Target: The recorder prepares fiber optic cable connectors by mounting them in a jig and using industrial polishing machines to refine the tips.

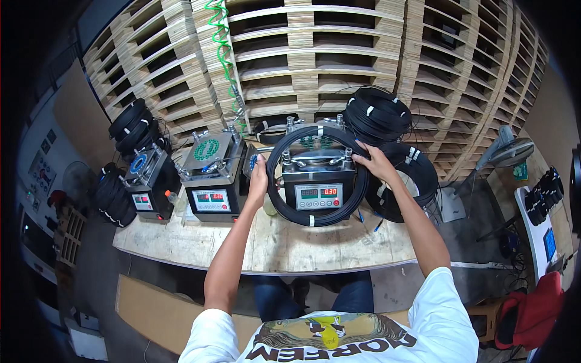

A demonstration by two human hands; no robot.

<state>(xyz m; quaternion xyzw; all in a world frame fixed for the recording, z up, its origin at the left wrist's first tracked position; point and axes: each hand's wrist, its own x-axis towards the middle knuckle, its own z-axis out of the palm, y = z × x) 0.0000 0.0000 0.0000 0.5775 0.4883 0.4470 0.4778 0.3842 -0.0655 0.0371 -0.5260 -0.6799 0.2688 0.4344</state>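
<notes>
Basically, the tabletop (375,249) is at 6 o'clock; the coil (333,218) visually frames the machine (321,177), can't tell if around it. Risk, prob.: tilting snags it on a post (348,157), or slack grip drops it. R hand (378,164): fingers clamped on coil's approx. 2 o'clock. L hand (258,181): against 9 o'clock, closure unclear. Beyond, pallets (321,54) at 12.
</notes>
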